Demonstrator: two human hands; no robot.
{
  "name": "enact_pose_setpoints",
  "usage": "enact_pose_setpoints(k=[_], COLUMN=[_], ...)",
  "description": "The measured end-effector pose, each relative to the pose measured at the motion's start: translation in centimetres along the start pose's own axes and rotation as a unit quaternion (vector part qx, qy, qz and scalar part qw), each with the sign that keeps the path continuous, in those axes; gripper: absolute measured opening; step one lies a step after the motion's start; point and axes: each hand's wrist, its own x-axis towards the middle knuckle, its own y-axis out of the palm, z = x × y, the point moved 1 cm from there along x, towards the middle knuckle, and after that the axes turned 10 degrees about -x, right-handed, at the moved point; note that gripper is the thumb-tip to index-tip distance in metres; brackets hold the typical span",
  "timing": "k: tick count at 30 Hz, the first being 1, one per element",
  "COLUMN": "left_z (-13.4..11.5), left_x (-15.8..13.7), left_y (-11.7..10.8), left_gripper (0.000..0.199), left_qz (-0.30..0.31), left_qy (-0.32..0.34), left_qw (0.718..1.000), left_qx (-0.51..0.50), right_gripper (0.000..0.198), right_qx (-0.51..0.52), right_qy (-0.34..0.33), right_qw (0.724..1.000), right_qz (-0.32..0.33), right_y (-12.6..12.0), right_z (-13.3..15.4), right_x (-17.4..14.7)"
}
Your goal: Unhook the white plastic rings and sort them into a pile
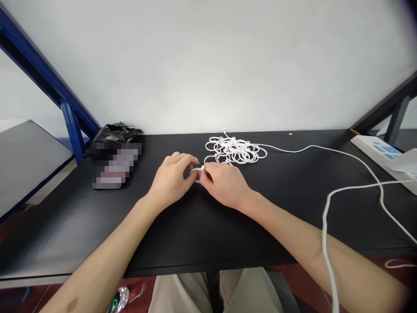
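Note:
Both hands meet over the black table, working on white cord. My left hand [174,176] is closed, its thumb and fingers pinching a small loop of the white cord [194,170]. My right hand [226,182] pinches the same cord right beside it, where a small knot shows at the fingertips. From there the cord leads to a pile of white knotted loops [241,150] lying just behind my right hand. Parts of the held loop are hidden by the fingers.
Loose white cord [345,154] runs from the pile to the right; another strand crosses my right forearm. On the left lie a black plastic bag [114,132] and a blurred-out item [115,167]. A white box [374,150] with papers sits at the right edge. A wall stands behind.

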Motion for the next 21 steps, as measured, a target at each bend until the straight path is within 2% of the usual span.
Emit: enact_pose_setpoints(k=[5, 7, 9, 11, 15, 21], left_z=[-0.3, -0.5, -0.3, 0.1, 1.1, 2.6], left_x=[0.0, 0.1, 0.1, 0.3, 1.0, 1.7], left_y=[-0.1, -0.1, -0.1, -0.1, 0.2, 0.6], left_gripper=[0.017, 0.018, 0.019, 0.022, 0.032, 0.036], left_qz=[-0.022, -0.019, -0.024, -0.039, -0.062, -0.089], left_qy=[0.056, 0.056, 0.023, -0.043, -0.166, -0.24], left_qw=[0.995, 0.996, 0.999, 0.997, 0.971, 0.944], left_qx=[0.077, 0.074, 0.024, -0.056, -0.162, -0.208], right_gripper=[0.032, 0.03, 0.029, 0.03, 0.03, 0.031], right_qx=[-0.046, -0.061, -0.063, -0.049, -0.026, -0.012], right_qy=[-0.026, -0.034, -0.029, -0.012, 0.027, 0.045], right_qw=[0.998, 0.997, 0.997, 0.998, 0.999, 0.998], right_qz=[0.023, 0.029, 0.03, 0.026, 0.001, -0.039], right_y=[-0.2, -0.3, -0.5, -0.8, -1.1, -0.7], right_z=[0.1, 0.1, 0.2, 0.4, 0.7, 0.5], right_x=[-0.1, -0.1, -0.1, 0.0, 0.5, 0.7])
